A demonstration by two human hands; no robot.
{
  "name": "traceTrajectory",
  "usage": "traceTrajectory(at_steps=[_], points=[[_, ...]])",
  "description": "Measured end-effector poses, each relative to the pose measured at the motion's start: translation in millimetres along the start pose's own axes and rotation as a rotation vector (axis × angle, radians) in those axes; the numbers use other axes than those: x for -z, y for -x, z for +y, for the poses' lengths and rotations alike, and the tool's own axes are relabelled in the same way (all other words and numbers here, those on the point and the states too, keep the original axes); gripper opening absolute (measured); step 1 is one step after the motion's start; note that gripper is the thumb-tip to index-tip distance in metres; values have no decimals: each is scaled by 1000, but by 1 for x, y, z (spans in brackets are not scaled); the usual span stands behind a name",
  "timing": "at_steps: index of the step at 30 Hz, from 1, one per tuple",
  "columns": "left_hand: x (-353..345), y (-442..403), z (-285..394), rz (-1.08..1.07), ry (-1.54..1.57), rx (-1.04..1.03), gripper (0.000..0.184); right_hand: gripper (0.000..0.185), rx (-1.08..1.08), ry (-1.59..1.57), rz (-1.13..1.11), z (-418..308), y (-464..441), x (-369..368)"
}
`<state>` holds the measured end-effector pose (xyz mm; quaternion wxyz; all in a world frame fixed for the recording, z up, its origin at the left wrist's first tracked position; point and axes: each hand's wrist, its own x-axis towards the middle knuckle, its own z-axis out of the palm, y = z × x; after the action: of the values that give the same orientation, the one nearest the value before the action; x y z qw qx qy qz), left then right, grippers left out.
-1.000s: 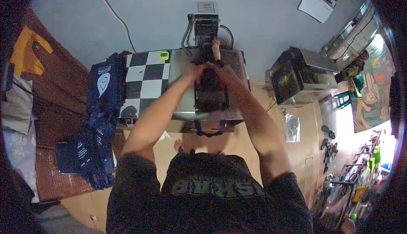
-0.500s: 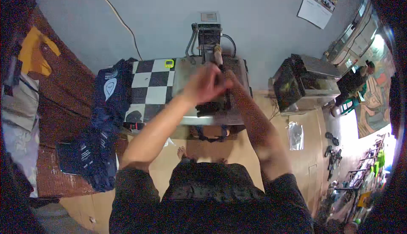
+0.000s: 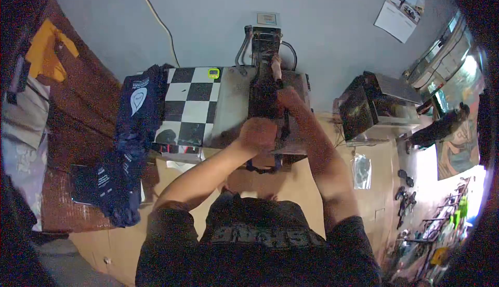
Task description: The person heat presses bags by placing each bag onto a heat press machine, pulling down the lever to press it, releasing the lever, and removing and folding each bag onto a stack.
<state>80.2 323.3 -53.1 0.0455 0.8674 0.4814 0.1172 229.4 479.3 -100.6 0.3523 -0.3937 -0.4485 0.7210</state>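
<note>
A dark heat press point(image 3: 264, 87) with a small display box point(image 3: 266, 19) stands against the wall on a table. My left hand point(image 3: 258, 132) is closed like a fist at the front of the press; its fingers are turned away, and what they grip is hidden. Further back, my right hand point(image 3: 291, 99) is curled at the right side of the press, by a dark bar point(image 3: 286, 126). Its fingertips are hidden too. Behind my right hand, a pale wrapped handle point(image 3: 276, 66) sticks up from the machine.
Left of the press lies a checkered surface point(image 3: 189, 97) with a yellow-green timer point(image 3: 213, 72). Dark printed shirts point(image 3: 136, 100) hang over its left end. A dark glass-fronted cabinet point(image 3: 377, 105) stands to the right. A plastic packet point(image 3: 362, 171) lies on the floor.
My left hand has come down and toward me from the upper part of the press to its front. My right hand has shifted slightly right, and the hands are now apart.
</note>
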Motion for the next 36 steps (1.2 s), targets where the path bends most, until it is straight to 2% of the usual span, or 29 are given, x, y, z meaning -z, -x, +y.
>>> traceTrajectory(at_steps=[3, 4, 7, 8, 11, 15, 18, 21, 22, 24, 25, 27, 28, 31, 32, 35, 36], points=[[23, -3, 7, 173, -1, -12, 12, 48, 68, 29, -71, -20, 4, 1], [36, -4, 13, 171, 2, -13, 12, 48, 97, 46, -116, -31, 5, 1], [84, -15, 23, 440, -128, -51, 12, 50, 168, 106, -256, -65, 3, 3], [96, -20, 24, 443, -128, -58, 12, 50, 183, 120, -302, -76, 4, 3], [123, -33, 26, 264, -62, -32, 13, 52, 195, 156, -382, -95, 8, 7], [139, -39, 27, 330, -157, -3, 13, 54, 194, 181, -372, -108, 10, 11], [153, -47, 26, 279, -165, 65, 13, 53, 99, 251, -226, -127, 1, 7], [167, -55, 24, 285, -214, 81, 13, 46, 97, 1160, 371, -183, 16, -30], [171, -58, 24, 311, -252, 67, 12, 46, 102, 1161, 374, -189, 27, -41], [176, -64, 22, 340, -286, 50, 11, 41, 1013, 822, 563, -191, 61, -60], [178, -66, 20, 450, -277, -10, 11, 41, 1016, 827, 562, -200, 75, -67], [182, -72, 12, 665, -262, -131, 9, 36, 1064, 500, 128, -214, 99, -83], [183, -78, 5, 666, -263, -131, 9, 36, 1066, 500, 127, -216, 109, -90], [186, -96, -8, 672, 108, -147, 8, 33, 1030, 858, 255, -217, 129, -106], [188, -98, -9, 674, 181, -153, 8, 33, 1034, 859, 259, -217, 130, -108], [230, -83, 17, 458, -306, -40, 9, 32, 1144, 901, 408, -215, 123, -111], [232, -85, 17, 461, -313, -44, 9, 32, 1152, 898, 411, -214, 120, -111]])
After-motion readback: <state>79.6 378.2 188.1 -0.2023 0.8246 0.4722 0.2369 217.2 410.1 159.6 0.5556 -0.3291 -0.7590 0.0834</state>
